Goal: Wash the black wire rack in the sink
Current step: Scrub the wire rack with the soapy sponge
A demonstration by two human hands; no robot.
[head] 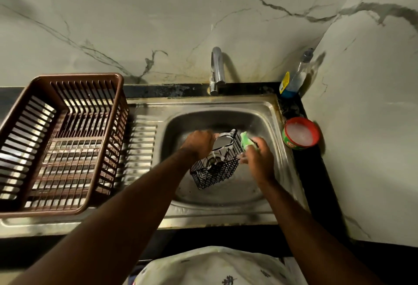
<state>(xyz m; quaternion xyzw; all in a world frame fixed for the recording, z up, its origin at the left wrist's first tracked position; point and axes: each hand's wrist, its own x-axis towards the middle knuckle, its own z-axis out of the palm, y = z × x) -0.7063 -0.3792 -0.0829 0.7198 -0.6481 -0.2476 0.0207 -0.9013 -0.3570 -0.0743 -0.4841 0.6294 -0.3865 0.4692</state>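
— While the left hand (pixel 200 142) curls round its sudsy rim, where's the black wire rack (pixel 217 169)?
— Tilted in the sink (pixel 267 115) basin; the right hand (pixel 260 160) pinches a green scrub pad (pixel 246 141) against its side.
— Farther back?
— Brown dish basket (pixel 65 144) on the drainboard (pixel 142 140) left, soap tub (pixel 300 134) on the bench (pixel 316 171) right, faucet (pixel 217 67) behind.

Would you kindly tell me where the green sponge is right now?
In the head view, the sponge is held in the right hand against the right side of the rack, over the sink, left of the red tub.
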